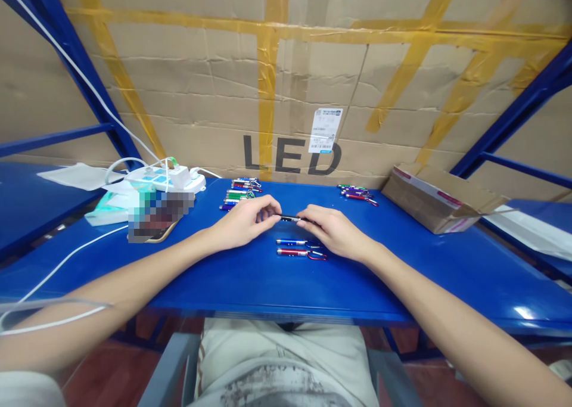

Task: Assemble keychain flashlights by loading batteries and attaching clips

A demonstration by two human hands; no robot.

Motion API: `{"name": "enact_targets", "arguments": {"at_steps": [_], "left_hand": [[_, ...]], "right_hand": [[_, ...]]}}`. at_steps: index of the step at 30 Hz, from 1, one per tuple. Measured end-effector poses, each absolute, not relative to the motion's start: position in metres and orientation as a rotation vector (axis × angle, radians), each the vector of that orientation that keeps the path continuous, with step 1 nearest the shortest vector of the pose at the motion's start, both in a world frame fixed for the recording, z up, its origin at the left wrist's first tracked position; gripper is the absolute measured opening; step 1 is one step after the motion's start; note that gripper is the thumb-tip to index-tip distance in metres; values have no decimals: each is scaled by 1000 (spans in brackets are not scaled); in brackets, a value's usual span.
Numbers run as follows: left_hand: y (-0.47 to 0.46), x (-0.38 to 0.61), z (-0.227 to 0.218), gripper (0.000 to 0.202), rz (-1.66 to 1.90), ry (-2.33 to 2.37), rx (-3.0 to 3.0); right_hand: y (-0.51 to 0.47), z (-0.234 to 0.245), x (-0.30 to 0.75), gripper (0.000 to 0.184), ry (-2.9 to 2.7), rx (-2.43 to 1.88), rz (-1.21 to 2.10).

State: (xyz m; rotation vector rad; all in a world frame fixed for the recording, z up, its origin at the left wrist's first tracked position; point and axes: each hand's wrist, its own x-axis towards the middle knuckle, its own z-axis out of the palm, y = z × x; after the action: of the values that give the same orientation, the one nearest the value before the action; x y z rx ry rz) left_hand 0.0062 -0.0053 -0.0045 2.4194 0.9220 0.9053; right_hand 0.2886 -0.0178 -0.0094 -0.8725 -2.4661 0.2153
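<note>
Between my two hands is a small black penlight, held level just above the blue table. My left hand pinches its left tip between thumb and forefinger. The other end is in the closed fingers of my right hand, which hide that part. Closer to me, a blue penlight and a red penlight lie side by side, each with a carabiner clip at its right end. Beyond my left hand lies a row of several coloured penlights. A smaller group of penlights lies at the back right.
An open cardboard box stands at the right. On the left are a white power strip with cables and a phone. A large carton marked LED walls off the back of the blue table.
</note>
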Motion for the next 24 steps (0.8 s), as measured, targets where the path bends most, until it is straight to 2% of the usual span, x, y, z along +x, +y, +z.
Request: {"name": "enact_targets", "arguments": {"at_steps": [6,13,24], "left_hand": [[-6,8,-9,27,812,807,2573],[4,-10,11,27,703,779,2761],[25,-51,38,33,405,1010,2853]], "right_hand": [[-22,-9,285,33,-2483,-817,206],[-26,-3,284,32,-2451,-857,276],[-23,-4,290,30,-2466,-954,257]]}}
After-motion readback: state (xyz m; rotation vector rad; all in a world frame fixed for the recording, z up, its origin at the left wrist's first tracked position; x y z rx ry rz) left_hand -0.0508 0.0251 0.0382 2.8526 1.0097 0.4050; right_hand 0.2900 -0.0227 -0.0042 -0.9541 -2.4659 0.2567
